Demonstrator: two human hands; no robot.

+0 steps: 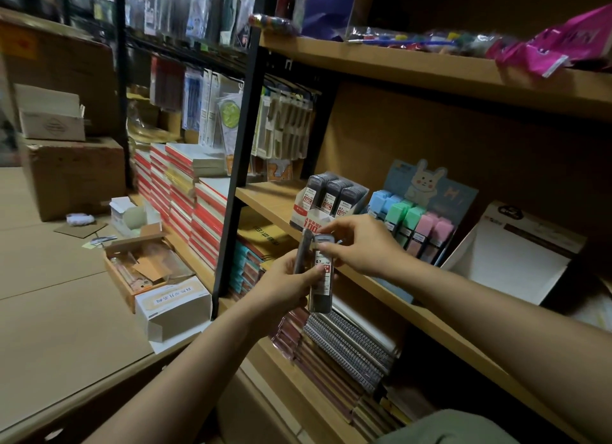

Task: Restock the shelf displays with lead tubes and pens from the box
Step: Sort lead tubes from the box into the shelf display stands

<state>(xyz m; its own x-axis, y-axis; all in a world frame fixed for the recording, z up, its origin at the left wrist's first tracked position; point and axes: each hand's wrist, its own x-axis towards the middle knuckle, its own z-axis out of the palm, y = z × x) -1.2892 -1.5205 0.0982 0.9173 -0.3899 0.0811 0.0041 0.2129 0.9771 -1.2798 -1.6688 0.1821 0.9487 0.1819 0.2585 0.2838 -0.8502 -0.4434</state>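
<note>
My left hand [287, 283] grips a small stack of dark lead tubes [322, 291] with white and red labels, held upright in front of the wooden shelf [265, 195]. My right hand [361, 243] pinches the top of the front tube. Just behind the hands, a display carton [318, 217] on the shelf holds three rows of the same dark lead tubes [334, 192]. An open cardboard box [145, 261] with pens and packing lies on the floor to the left.
A rabbit-topped display of pastel erasers [410, 225] stands right of the lead tube carton, then an empty white display tray [516, 261]. Notebooks fill the lower shelf [347, 347]. A white carton [172, 308] and brown cartons [76, 175] sit on the floor at left.
</note>
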